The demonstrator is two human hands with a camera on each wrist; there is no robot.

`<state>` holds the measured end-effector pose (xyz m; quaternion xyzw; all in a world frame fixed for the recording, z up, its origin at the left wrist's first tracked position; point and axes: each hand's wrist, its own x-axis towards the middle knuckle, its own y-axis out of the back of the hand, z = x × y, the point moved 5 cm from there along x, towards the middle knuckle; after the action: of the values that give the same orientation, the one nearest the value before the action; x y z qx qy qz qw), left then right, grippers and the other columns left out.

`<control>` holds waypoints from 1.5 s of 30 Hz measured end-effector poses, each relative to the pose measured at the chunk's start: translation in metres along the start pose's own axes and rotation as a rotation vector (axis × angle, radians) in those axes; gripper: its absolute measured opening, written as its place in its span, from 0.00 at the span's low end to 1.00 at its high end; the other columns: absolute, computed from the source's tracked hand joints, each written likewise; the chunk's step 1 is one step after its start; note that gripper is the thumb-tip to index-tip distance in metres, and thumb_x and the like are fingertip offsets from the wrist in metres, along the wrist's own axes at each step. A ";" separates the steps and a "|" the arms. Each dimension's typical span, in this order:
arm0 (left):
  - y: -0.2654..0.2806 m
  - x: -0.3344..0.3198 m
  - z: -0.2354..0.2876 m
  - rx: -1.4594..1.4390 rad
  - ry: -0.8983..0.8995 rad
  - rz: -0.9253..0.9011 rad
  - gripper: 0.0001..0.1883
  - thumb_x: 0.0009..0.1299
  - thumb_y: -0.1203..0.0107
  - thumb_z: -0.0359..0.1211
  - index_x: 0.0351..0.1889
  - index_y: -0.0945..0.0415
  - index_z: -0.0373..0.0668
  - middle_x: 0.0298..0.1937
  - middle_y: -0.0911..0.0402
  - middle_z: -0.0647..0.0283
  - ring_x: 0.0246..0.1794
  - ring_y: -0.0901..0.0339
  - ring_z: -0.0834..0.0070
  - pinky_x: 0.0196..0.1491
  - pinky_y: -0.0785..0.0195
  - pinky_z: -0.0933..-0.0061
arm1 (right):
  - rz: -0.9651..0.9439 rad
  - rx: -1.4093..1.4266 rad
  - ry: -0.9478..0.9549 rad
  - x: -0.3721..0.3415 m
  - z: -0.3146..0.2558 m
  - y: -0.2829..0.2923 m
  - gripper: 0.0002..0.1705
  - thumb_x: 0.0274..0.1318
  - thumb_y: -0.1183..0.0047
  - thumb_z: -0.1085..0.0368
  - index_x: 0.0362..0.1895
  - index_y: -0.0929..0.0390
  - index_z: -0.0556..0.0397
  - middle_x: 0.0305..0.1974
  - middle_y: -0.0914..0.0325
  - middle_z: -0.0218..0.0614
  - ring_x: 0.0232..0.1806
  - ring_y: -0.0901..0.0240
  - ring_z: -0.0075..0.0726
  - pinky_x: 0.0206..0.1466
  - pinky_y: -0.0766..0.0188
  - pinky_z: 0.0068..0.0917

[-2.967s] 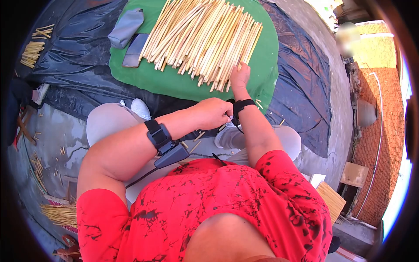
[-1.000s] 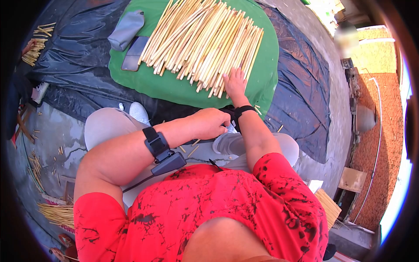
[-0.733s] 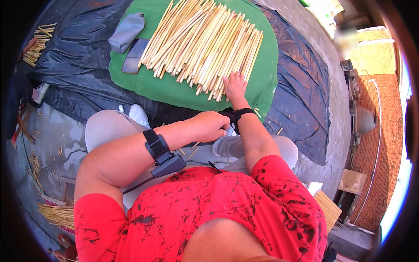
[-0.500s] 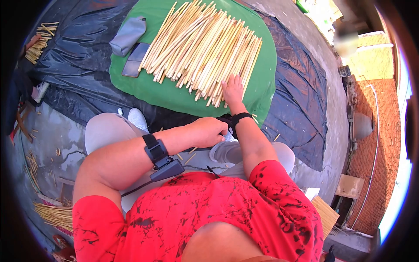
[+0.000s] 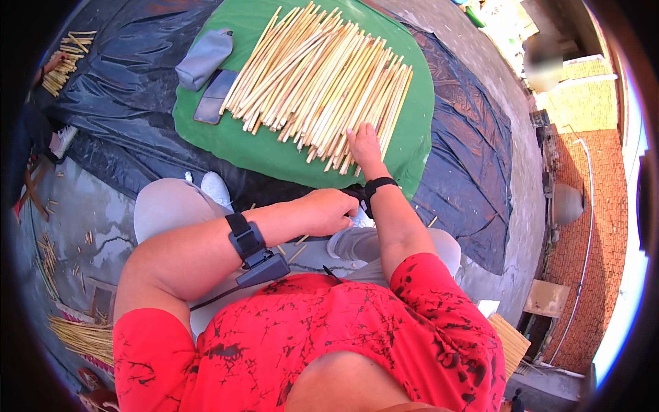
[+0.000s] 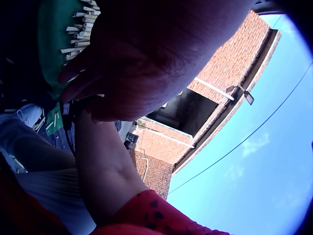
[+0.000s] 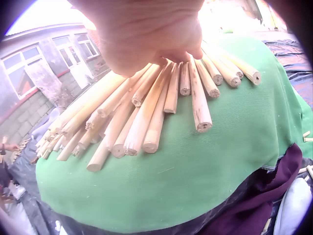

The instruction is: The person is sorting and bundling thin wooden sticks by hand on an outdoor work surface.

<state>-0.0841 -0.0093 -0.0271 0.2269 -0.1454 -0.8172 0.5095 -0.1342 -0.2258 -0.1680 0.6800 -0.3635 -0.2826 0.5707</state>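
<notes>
Many pale wooden sticks [image 5: 309,82] lie side by side in a broad layer on a green cloth [image 5: 226,141]. My right hand [image 5: 365,145] rests on their near ends at the right side, fingers stretched out flat over them. In the right wrist view the palm hangs over the cut ends [image 7: 151,122], and the fingertips are mostly hidden behind it. My left hand [image 5: 328,210] hovers in front of my body beside the right wrist strap [image 5: 379,184], fingers loosely bent. In the left wrist view its fingers [image 6: 80,81] show nothing between them, near a small black device [image 6: 67,108].
A grey pouch [image 5: 204,58] and a dark phone [image 5: 216,96] lie left of the sticks. Black plastic sheeting [image 5: 127,82] spreads under the cloth. Another person's hand [image 5: 53,62] is at a smaller stick pile far left. Stick bits [image 5: 298,253] litter the floor.
My right hand, earlier curled at a stick's end, now lies with fingers extended on the sticks. The left hand stays beside the right wrist. The head view has tilted slightly upward.
</notes>
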 end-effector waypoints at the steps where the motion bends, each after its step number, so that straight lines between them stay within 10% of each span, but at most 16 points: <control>1: 0.000 -0.001 0.000 -0.001 0.000 0.000 0.13 0.59 0.47 0.36 0.39 0.26 0.40 0.37 0.23 0.52 0.41 0.26 0.57 0.42 0.34 0.62 | -0.015 0.031 -0.034 0.001 -0.002 0.002 0.35 0.56 0.61 0.45 0.58 0.44 0.60 0.58 0.44 0.52 0.62 0.50 0.51 0.62 0.51 0.42; 5: 0.001 -0.003 0.003 0.005 -0.013 0.002 0.12 0.59 0.48 0.35 0.39 0.26 0.40 0.37 0.23 0.53 0.40 0.26 0.58 0.42 0.34 0.62 | 0.192 0.001 0.083 0.004 -0.018 0.001 0.36 0.56 0.61 0.45 0.58 0.45 0.61 0.60 0.47 0.55 0.64 0.54 0.53 0.63 0.53 0.42; 11: 0.001 -0.002 0.002 0.005 -0.041 0.017 0.12 0.59 0.48 0.36 0.38 0.26 0.40 0.36 0.23 0.54 0.40 0.26 0.59 0.42 0.34 0.62 | -0.047 -0.001 0.064 0.001 -0.030 -0.002 0.39 0.56 0.62 0.45 0.61 0.49 0.63 0.64 0.54 0.57 0.67 0.60 0.54 0.66 0.59 0.43; 45: -0.001 0.001 0.006 0.044 -0.070 0.054 0.11 0.60 0.48 0.35 0.37 0.27 0.38 0.36 0.23 0.55 0.38 0.26 0.59 0.42 0.34 0.63 | 0.093 -0.095 0.065 0.004 -0.014 -0.010 0.29 0.55 0.56 0.56 0.56 0.42 0.62 0.60 0.48 0.59 0.62 0.51 0.62 0.63 0.50 0.42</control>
<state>-0.0888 -0.0097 -0.0223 0.2053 -0.1869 -0.8073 0.5208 -0.1187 -0.2204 -0.1747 0.6434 -0.3619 -0.2505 0.6263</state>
